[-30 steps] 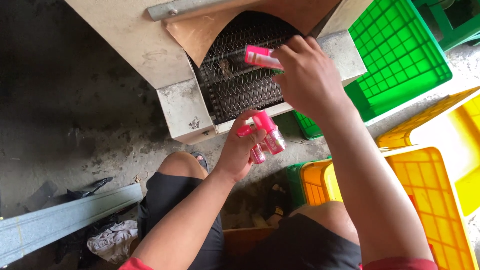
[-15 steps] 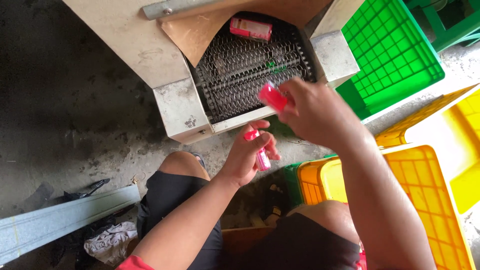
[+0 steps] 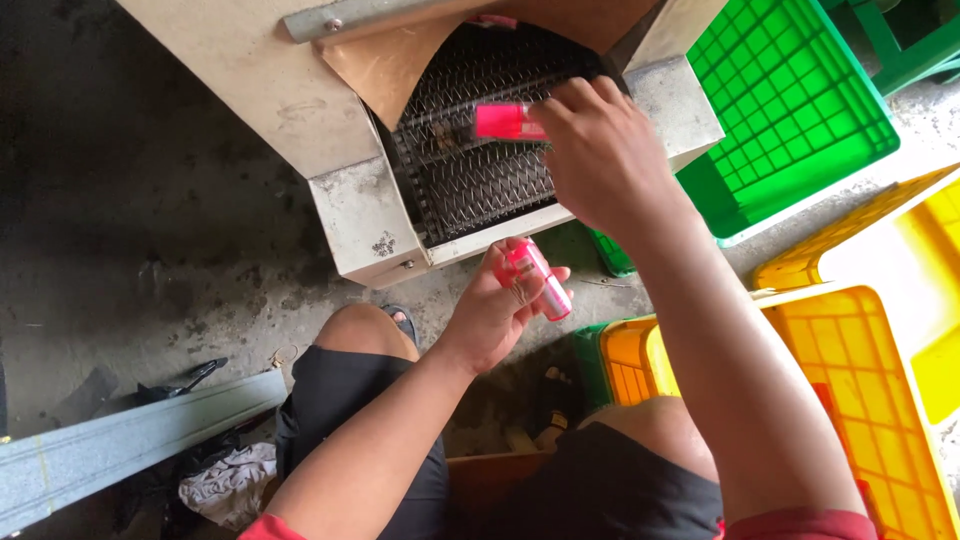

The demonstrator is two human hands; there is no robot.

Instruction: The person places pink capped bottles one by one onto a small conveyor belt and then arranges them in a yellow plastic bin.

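Observation:
My right hand (image 3: 600, 150) holds a small pink bottle (image 3: 505, 121) sideways over the metal mesh conveyor belt (image 3: 480, 180) of a beige machine (image 3: 290, 95). My left hand (image 3: 495, 310) sits lower, just in front of the machine's edge, gripping another small pink bottle (image 3: 540, 280) with a pink cap. Both forearms reach forward from my lap. A brown flap (image 3: 395, 65) hangs over the belt's opening.
A green plastic crate (image 3: 790, 110) stands to the right of the machine. Yellow and orange crates (image 3: 860, 380) are at the right beside my knee. A grey metal beam (image 3: 130, 435) and a rag (image 3: 225, 485) lie on the concrete floor at left.
The bottle set on the belt earlier has travelled under the flap. My right hand took a bottle from my left hand and brought it up over the belt.

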